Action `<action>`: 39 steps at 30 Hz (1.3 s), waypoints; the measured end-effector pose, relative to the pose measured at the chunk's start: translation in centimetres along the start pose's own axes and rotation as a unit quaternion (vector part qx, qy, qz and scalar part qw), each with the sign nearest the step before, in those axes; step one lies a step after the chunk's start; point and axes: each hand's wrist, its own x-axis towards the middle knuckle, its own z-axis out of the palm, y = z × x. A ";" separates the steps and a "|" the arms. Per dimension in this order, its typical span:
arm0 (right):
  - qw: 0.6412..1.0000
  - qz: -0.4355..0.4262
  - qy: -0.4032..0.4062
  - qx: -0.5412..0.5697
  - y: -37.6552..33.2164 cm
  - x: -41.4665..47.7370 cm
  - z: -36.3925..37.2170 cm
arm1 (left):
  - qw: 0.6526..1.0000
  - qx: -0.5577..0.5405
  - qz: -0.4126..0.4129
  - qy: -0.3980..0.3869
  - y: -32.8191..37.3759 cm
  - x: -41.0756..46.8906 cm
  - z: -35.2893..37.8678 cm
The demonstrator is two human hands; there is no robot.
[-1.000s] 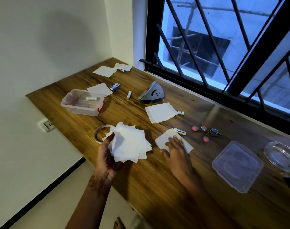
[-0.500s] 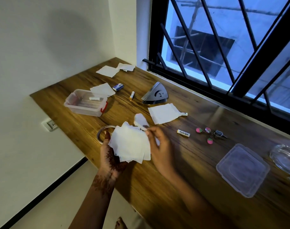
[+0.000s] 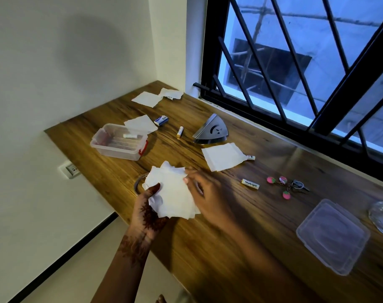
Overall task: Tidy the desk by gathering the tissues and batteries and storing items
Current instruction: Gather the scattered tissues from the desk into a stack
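Several soft, very light tissues (image 3: 173, 193) make a loose stack above the near edge of the desk (image 3: 230, 248), the left hand (image 3: 147, 212) pinching its 8 o'clock side, the right hand (image 3: 208, 200) pinching the 2 o'clock edge; I think sheets slip unless all layers are clamped.

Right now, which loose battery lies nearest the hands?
The white Heybright-labelled battery, lying uncovered just right of the right hand; the other batteries lie farther back, toward the window or the wall.

both hands hold a stack of white square tissues (image 3: 172, 194) above the brown wooden counter (image 3: 230, 248): left hand (image 3: 148, 209) beneath, right hand (image 3: 208, 196) pinching its edge.
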 end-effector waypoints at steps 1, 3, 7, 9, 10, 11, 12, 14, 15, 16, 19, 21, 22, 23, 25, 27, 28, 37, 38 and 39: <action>1.000 0.017 0.012 -0.019 1.2 0.8 -0.3 | 0.999 -0.020 -0.004 -0.031 0.2 0.3 -0.3; 0.994 0.064 0.037 -0.079 4.5 2.5 -0.7 | 0.998 -0.035 -0.001 -0.053 1.1 0.7 -0.7; 0.959 0.132 -0.014 -0.250 10.7 4.6 -1.9 | 0.993 -0.010 0.005 -0.116 2.1 1.8 -1.7; 0.949 0.140 -0.039 -0.280 12.4 5.1 -2.1 | 0.992 -0.008 0.004 -0.129 2.4 2.0 -1.8; 0.948 0.146 -0.035 -0.282 12.9 5.2 -2.0 | 0.991 -0.010 0.002 -0.132 2.5 2.2 -2.0; 0.948 0.151 -0.021 -0.281 13.0 5.4 -1.7 | 0.991 -0.011 -0.001 -0.133 2.6 2.4 -2.1; 0.948 0.152 -0.004 -0.280 13.1 5.6 -1.5 | 0.991 -0.012 -0.007 -0.134 2.8 2.5 -2.1; 0.946 0.152 0.025 -0.285 13.0 6.0 -0.9 | 0.990 -0.013 -0.015 -0.138 3.1 2.7 -2.0; 0.945 0.157 0.033 -0.286 12.8 6.2 -0.7 | 0.991 -0.015 -0.016 -0.134 3.3 2.8 -2.0; 0.945 0.162 0.045 -0.280 12.6 6.5 -0.5 | 0.991 -0.012 -0.011 -0.130 3.5 3.0 -2.1; 0.964 0.168 0.107 -0.178 10.5 7.0 0.3 | 0.992 -0.006 0.005 -0.126 4.4 3.3 -2.2; 0.976 0.166 0.126 -0.068 7.3 7.3 0.9 | 0.992 -0.007 0.009 -0.126 5.2 3.5 -2.3; 0.979 0.155 0.130 -0.016 5.7 7.4 1.3 | 0.992 -0.002 0.009 -0.129 5.6 3.6 -2.4; 0.982 0.138 0.131 0.023 3.9 7.4 1.7 | 0.992 -0.004 0.008 -0.126 6.0 3.7 -2.5; 0.986 0.090 0.121 0.071 0.7 7.6 2.9 | 0.992 -0.011 0.015 -0.125 6.8 3.9 -2.7; 0.991 0.050 0.096 0.079 -2.0 7.7 4.3 | 0.990 -0.003 0.029 -0.134 7.6 3.8 -2.8; 0.994 0.026 0.082 0.075 -3.2 7.6 5.0 | 0.990 -0.011 0.032 -0.135 8.0 3.9 -3.0; 0.986 -0.073 -0.116 -0.094 -7.4 8.0 11.4 | 0.993 -0.027 0.091 -0.077 11.8 3.8 -3.9; 0.984 -0.077 -0.120 -0.104 -7.6 8.1 11.6 | 0.992 -0.012 0.098 -0.074 12.1 3.8 -4.1; 0.984 -0.079 -0.121 -0.104 -7.7 8.5 11.9 | 0.992 -0.015 0.095 -0.085 12.5 3.9 -4.2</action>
